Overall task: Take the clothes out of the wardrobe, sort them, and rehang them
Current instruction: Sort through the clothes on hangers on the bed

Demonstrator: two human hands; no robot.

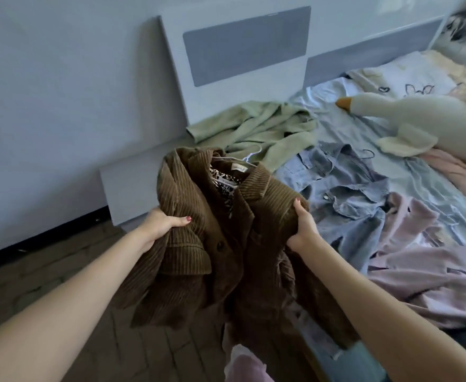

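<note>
Fingers (183,220) of both hands curl tight into the brown corduroy jacket (226,238), one at each shoulder; it hangs collar-up over the floor, long axis downward, the clothes-strewn bed (433,183) just rightward, nearer her right hand (303,227).

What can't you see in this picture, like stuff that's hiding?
- Head view: the hanger inside the brown corduroy jacket; the collar hides all but its hook.
- The fingers of the left hand and right hand, tucked behind the jacket's folds.
- The plush goose, cut off by the right edge.
- The label in the collar: too small to read.
</note>
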